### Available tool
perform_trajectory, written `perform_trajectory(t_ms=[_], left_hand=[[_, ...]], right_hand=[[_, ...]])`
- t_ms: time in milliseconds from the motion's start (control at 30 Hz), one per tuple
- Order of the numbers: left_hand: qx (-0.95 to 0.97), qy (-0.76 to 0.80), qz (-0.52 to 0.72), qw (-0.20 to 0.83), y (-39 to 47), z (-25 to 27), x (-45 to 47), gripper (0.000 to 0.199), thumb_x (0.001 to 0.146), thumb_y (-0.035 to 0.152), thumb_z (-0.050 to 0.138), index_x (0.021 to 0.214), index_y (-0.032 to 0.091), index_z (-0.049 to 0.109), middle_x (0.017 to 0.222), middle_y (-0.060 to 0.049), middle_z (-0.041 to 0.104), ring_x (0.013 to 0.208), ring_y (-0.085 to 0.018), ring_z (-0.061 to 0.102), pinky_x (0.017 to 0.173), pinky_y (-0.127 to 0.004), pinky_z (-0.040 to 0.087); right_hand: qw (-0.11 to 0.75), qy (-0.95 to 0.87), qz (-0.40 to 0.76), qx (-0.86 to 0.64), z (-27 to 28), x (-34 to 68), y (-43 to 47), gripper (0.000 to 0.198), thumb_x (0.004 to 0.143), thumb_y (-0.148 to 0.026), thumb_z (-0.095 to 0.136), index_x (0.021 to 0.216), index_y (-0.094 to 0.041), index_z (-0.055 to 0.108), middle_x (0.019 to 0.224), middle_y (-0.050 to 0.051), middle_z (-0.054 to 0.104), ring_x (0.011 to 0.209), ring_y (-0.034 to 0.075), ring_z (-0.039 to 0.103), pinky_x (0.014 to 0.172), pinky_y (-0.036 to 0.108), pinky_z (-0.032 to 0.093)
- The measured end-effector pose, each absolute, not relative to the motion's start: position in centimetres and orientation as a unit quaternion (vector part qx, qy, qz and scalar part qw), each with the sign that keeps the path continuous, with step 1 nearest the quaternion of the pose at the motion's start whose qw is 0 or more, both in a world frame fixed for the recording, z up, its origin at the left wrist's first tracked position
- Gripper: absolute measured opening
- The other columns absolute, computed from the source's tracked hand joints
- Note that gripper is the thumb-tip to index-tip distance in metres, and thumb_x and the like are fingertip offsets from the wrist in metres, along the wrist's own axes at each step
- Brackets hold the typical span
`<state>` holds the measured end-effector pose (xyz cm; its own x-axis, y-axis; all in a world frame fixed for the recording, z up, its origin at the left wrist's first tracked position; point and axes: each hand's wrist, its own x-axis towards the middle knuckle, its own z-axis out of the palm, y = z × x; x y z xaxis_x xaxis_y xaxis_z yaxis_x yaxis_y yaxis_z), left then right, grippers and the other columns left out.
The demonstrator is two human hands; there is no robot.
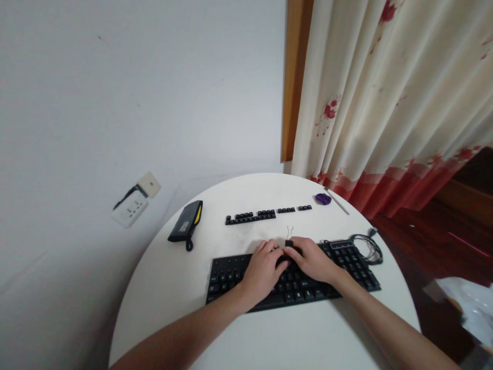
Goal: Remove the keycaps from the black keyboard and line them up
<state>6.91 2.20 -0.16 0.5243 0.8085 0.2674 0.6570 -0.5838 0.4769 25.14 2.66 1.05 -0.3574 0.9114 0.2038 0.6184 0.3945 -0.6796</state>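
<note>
A black keyboard (239, 264) lies on the white round table, with both hands over its upper middle. My right hand (308, 257) is closed around the black handle of a wire keycap puller (288, 242); its two thin wire prongs point away from me. My left hand (262, 270) is bent over the keys beside it, thumb and index finger drawn towards each other near the right fingertips. Whatever lies between those left fingers is hidden. Beyond the keyboard, several loose black keycaps (252, 218) sit in rows.
A dark case with a yellow edge (187, 223) lies at the table's left. A purple crumpled item (323, 199) and a thin stick-like brush (338, 201) are at the back right. The coiled cable (370, 249) rests by the keyboard's right end. Wall and curtain border the table (215, 195).
</note>
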Motion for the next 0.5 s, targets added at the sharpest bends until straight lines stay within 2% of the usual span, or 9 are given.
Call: perform_trajectory(t_ms=[300, 500], left_hand=[[0.855, 0.423, 0.250, 0.163, 2.3, -0.2, 6.8, 0.008, 0.086, 0.022, 0.064, 0.094, 0.022, 0.067, 0.098, -0.004, 0.057, 0.096, -0.022, 0.052, 0.086, -0.038, 0.045], [0.857, 0.423, 0.242, 0.164, 2.3, -0.3, 6.9, 0.010, 0.087, 0.022, 0.064, 0.097, 0.022, 0.066, 0.099, -0.004, 0.057, 0.096, -0.023, 0.052, 0.088, -0.039, 0.045]], right_hand=[[0.312, -0.754, 0.211, -0.538, -0.2, 24.3, 2.6, 0.035, 0.097, -0.036, 0.047, 0.068, -0.019, 0.057, 0.067, 0.005, 0.065, 0.064, 0.019, 0.058, 0.062, 0.028, 0.039], [0.310, -0.744, 0.189, -0.560, -0.7, 23.9, 2.7, 0.034, 0.098, -0.035, 0.046, 0.074, -0.018, 0.063, 0.071, 0.006, 0.068, 0.066, 0.020, 0.061, 0.063, 0.028, 0.039]])
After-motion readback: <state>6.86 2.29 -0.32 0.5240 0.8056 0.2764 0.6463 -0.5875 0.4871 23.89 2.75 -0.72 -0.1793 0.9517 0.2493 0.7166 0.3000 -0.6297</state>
